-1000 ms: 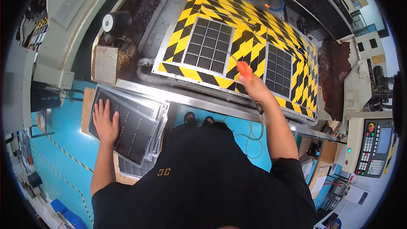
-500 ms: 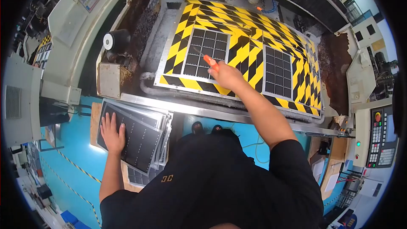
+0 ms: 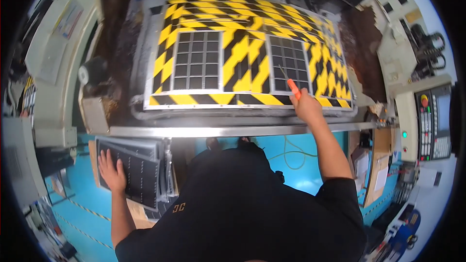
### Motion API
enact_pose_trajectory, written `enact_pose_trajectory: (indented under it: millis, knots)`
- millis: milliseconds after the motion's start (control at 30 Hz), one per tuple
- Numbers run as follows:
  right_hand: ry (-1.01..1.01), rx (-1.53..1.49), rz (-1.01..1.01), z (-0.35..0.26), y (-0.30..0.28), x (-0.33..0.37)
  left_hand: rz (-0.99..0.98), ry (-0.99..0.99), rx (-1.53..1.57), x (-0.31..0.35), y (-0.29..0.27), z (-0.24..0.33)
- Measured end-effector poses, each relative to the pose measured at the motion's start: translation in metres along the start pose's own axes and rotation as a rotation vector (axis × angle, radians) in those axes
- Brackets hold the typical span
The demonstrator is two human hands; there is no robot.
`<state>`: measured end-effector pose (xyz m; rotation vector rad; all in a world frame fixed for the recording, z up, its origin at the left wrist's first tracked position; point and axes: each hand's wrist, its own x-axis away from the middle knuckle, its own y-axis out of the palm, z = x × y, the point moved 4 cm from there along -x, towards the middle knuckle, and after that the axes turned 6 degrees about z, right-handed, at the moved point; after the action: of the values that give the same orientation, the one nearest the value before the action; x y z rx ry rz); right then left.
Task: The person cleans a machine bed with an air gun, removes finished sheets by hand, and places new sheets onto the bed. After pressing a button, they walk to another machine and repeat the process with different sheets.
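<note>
My right hand (image 3: pixel 307 106) is closed around the orange handle of a thin-shafted hand tool (image 3: pixel 294 89). The slim metal end lies over the right dark gridded panel (image 3: pixel 290 60), but blur hides whether it touches. A similar gridded panel (image 3: pixel 198 60) sits to the left. Both are set in a bed (image 3: pixel 245 68) covered with yellow-and-black striped tape. At lower left, my left hand (image 3: pixel 113 172) rests flat, fingers spread, on a stack of dark sheets (image 3: pixel 141 177) with rows of small pale marks. The sheets are fanned unevenly, with light edges showing on their right.
A metal rail (image 3: pixel 242 130) runs along the machine's front edge. A round dark knob-like part (image 3: pixel 92 71) projects at left. On the right stand a control panel (image 3: pixel 433 123) with a red knob and a wooden shelf (image 3: pixel 379 165) with papers. A thin hose (image 3: pixel 291 161) curls on the blue floor.
My right hand has carried the orange-handled tool from the left gridded panel to the right one. My left hand stays on the stack. The whole view has turned and shifted.
</note>
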<state>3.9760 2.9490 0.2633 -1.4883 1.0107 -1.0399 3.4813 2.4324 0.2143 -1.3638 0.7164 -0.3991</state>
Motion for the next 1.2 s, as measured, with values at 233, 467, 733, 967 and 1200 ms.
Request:
enact_pose_trajectory:
  millis: [233,467,733,967,1200]
  knots:
    - [0.188,-0.534,-0.026,0.174,-0.041,0.005,0.03,0.099,0.022,-0.01,0.002,-0.003]
    - [-0.218,0.031,1.122,0.135,-0.15,0.069,0.132,-0.031,0.612,-0.066,-0.047,0.131]
    - [0.094,-0.512,-0.081,0.166,0.045,-0.151,-0.397,-0.138,0.579,-0.21,0.102,0.276]
    - [0.251,-0.804,-0.179,0.155,0.074,-0.147,-0.458,-0.58,0.706,-0.227,0.167,0.271]
    - [0.422,-0.916,-0.232,0.141,0.061,-0.141,-0.657,-0.752,0.907,-0.235,0.17,0.276]
